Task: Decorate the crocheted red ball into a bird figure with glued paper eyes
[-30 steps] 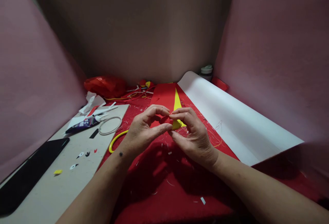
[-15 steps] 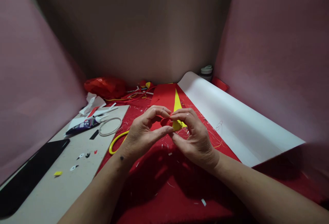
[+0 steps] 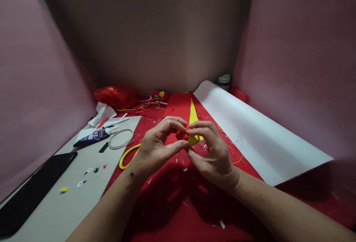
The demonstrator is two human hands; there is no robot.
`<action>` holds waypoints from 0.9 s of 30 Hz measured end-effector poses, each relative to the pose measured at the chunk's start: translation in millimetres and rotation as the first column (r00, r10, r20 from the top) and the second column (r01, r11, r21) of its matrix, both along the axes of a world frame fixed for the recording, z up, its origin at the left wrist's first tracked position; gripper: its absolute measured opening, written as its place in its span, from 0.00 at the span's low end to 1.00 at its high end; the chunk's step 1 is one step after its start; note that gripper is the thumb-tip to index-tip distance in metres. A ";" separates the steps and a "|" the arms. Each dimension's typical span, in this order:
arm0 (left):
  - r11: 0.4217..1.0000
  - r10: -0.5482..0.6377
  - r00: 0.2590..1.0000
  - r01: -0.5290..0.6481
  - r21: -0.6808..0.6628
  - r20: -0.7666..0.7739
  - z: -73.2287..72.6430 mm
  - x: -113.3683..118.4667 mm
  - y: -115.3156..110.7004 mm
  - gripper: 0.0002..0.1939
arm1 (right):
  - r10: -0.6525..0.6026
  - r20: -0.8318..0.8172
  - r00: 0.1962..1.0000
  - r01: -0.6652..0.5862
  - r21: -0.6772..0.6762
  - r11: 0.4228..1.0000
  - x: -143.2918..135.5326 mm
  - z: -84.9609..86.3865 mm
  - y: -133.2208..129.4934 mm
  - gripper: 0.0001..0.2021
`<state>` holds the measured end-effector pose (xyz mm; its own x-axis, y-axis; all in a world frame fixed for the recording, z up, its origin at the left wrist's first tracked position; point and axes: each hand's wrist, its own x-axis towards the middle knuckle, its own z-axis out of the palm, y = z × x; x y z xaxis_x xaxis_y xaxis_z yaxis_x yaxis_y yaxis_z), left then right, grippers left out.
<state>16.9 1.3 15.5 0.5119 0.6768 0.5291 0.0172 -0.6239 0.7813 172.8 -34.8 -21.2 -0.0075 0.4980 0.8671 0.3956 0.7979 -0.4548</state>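
Above the red cloth (image 3: 164,205), my left hand (image 3: 155,145) and my right hand (image 3: 215,156) meet around a small ridged red-and-yellow paper piece (image 3: 194,140). My left thumb and fingers pinch its red side. My right fingertips close over its top and yellow side, with the thumb below. Fingers cover much of the piece, so its full shape is hidden. Behind my hands lie a red corrugated paper strip (image 3: 178,108) and a yellow paper strip (image 3: 193,112). Close to my left wrist is the scissors' yellow handle loop (image 3: 122,160), partly covered.
Left, a grey board (image 3: 83,208) bears a black phone-like slab (image 3: 36,194), a glue tube (image 3: 94,137), a pale ring (image 3: 121,139) and small paper cutouts (image 3: 81,184). A curled white sheet (image 3: 250,131) lies right. A red bag (image 3: 116,95) and a lidded bottle (image 3: 224,80) stand behind.
The view has tilted slightly, so the scene sits a little lower and to the right. Both hands keep their pinch on the red-and-yellow piece, and slightly more of its yellow side shows.
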 end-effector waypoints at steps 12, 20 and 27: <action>0.999 -0.023 0.999 0.024 -0.035 0.025 1.1 -3.5 -3.0 0.08 | -0.041 0.085 0.996 0.035 0.070 0.997 0.8 1.5 -5.7 0.18; 0.998 -0.054 0.997 0.055 -0.018 0.060 0.7 -1.4 -2.2 0.13 | -0.033 0.063 0.997 0.029 0.068 0.997 1.3 4.0 -7.6 0.20; 0.999 -0.045 0.998 0.045 -0.008 0.049 3.3 -2.8 -3.9 0.13 | -0.023 0.036 0.999 0.020 0.073 0.997 0.3 1.6 -6.3 0.25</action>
